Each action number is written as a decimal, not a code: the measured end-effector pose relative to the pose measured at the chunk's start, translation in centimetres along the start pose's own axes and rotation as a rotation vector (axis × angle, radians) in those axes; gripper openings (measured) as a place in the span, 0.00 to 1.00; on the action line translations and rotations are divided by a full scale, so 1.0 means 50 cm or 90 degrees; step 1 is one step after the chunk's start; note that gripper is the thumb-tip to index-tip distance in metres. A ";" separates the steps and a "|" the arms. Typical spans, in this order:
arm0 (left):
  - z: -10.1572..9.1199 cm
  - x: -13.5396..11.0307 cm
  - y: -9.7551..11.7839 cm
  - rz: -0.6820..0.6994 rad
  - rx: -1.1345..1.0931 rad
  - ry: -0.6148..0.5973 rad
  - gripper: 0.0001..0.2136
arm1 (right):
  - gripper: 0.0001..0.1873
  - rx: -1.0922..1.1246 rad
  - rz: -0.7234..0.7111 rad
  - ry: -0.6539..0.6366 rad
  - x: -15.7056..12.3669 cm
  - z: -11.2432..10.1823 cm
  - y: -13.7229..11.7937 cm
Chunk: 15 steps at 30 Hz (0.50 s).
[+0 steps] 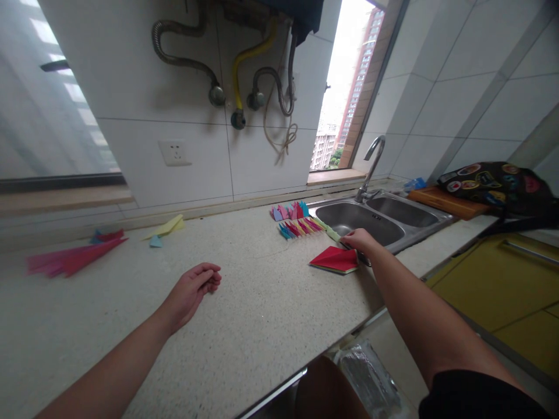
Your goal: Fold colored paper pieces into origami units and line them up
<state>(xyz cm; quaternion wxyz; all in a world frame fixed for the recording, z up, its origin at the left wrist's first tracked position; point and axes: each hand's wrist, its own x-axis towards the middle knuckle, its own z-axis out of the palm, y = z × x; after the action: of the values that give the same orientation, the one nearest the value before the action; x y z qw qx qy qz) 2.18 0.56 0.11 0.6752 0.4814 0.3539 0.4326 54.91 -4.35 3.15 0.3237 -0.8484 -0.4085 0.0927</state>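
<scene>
Right hand (pixel 358 240) sits at the far right corner of the red folded paper (pixel 335 259), fingers drawn together; whether it grips I cannot tell. Left hand (pixel 192 291) rests empty and loosely curled on the desk (pixel 262 314). Just behind the paper lie small coloured paper pieces (pixel 299 224), with the sink (pixel 362 220) to their right. The red folded paper lies flat and pointed near the desk's front edge.
</scene>
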 end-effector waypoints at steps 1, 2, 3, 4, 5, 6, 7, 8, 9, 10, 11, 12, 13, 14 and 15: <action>0.001 0.000 0.001 0.001 0.000 0.000 0.12 | 0.10 -0.009 0.008 -0.004 0.003 -0.001 0.003; 0.001 -0.001 0.001 0.001 0.000 0.000 0.12 | 0.10 -0.021 0.019 -0.009 0.006 -0.001 0.007; 0.001 -0.001 0.001 0.001 0.001 0.000 0.12 | 0.11 -0.034 0.030 -0.013 0.009 -0.002 0.011; 0.001 0.000 0.001 0.001 0.002 0.000 0.12 | 0.11 -0.043 0.038 -0.015 0.012 -0.003 0.016; 0.000 0.000 0.000 0.000 0.003 -0.001 0.12 | 0.11 -0.052 0.046 -0.016 0.014 -0.004 0.022; -0.001 0.001 -0.001 -0.001 0.004 -0.004 0.12 | 0.12 -0.059 0.052 -0.015 0.016 -0.004 0.027; -0.003 0.001 -0.002 0.000 0.004 -0.007 0.12 | 0.13 -0.064 0.056 -0.014 0.018 -0.004 0.033; -0.004 0.002 -0.003 0.001 0.003 -0.011 0.12 | 0.13 -0.068 0.057 -0.013 0.019 -0.004 0.039; -0.005 0.002 -0.004 0.002 0.002 -0.016 0.12 | 0.13 -0.069 0.056 -0.011 0.019 -0.003 0.044; -0.006 0.003 -0.005 0.003 0.001 -0.020 0.11 | 0.13 -0.070 0.052 -0.010 0.020 -0.002 0.048; -0.007 0.003 -0.005 0.003 0.001 -0.022 0.11 | 0.12 -0.069 0.046 -0.008 0.021 0.000 0.052; -0.007 0.002 -0.005 0.003 0.001 -0.022 0.11 | 0.11 -0.068 0.040 -0.006 0.021 0.002 0.055; -0.007 0.002 -0.005 0.002 0.002 -0.022 0.11 | 0.11 -0.067 0.034 -0.003 0.023 0.004 0.057; -0.007 0.002 -0.004 0.002 0.003 -0.022 0.11 | 0.10 -0.065 0.027 0.001 0.024 0.006 0.059; -0.007 0.001 -0.004 0.003 0.004 -0.023 0.11 | 0.10 -0.064 0.018 0.009 0.026 0.008 0.059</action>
<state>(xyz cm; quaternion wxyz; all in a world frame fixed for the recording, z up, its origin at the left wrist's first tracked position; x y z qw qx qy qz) 1.94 0.70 -0.18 0.6790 0.4917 0.3422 0.4243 57.46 -4.57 1.13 0.2826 -0.8698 -0.3983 0.0707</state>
